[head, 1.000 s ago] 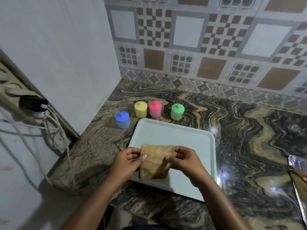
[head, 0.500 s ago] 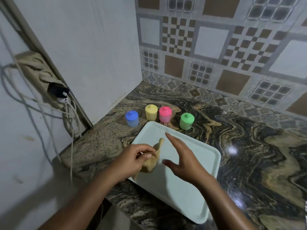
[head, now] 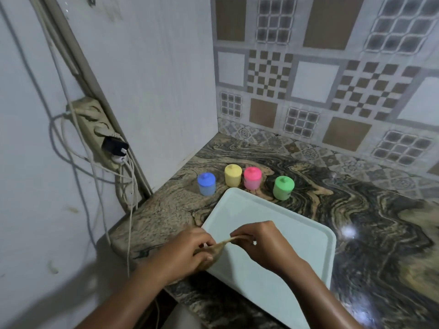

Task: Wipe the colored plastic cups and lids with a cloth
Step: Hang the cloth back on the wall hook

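Observation:
Several small lidded plastic cups stand in a row on the counter behind the tray: blue [head: 206, 184], yellow [head: 233, 175], pink [head: 252, 177] and green [head: 283, 187]. A tan cloth [head: 218, 248] is bunched between my two hands over the near left corner of the pale tray [head: 280, 222]. My left hand [head: 190, 251] grips the bulk of the cloth. My right hand [head: 259, 243] pinches its upper edge and pulls it taut. Both hands are well short of the cups.
A marbled stone counter [head: 356, 210] fills the corner under a patterned tile wall [head: 308, 79]. On the left wall hangs a power strip [head: 95, 124] with a black plug and dangling white cables [head: 129, 210] near the counter's left edge.
The cloth was held spread flat by both hands, then my right hand let go and opened. Now my right hand has pinched the cloth again, which is bunched up. The view has swung left.

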